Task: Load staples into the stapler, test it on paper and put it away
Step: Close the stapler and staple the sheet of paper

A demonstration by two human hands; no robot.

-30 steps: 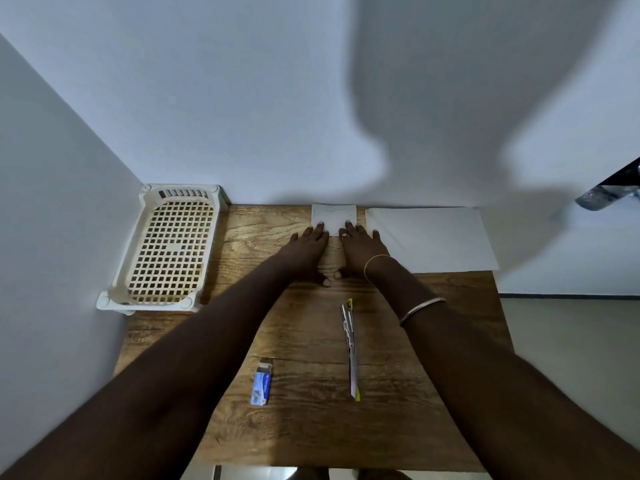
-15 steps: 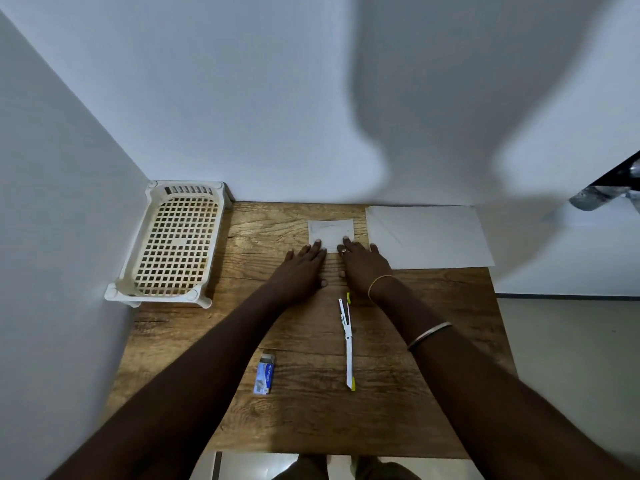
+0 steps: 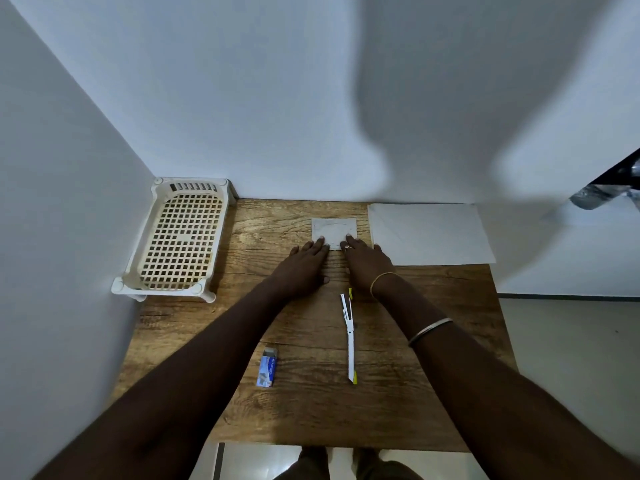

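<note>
On the brown wooden table [image 3: 311, 414], left hand [image 3: 301, 268] and right hand [image 3: 367, 265] have drawn back, flat, grasping nothing, fingertips at the near edge of the small white paper square [image 3: 334, 229]. Loading likely follows: slim white-and-yellow stapler [image 3: 349, 337] lies unfolded by the right wrist, blue staple box [image 3: 268, 367] nearer the front edge, bare wood between

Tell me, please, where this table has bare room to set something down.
Bare wood lies between the cream plastic lattice basket and the left hand, and along the near edge past the small blue staple box and the opened white-and-yellow stapler. Crowded: the far middle, where it and the right hand touch the small white paper square beside the large white sheet.
</note>
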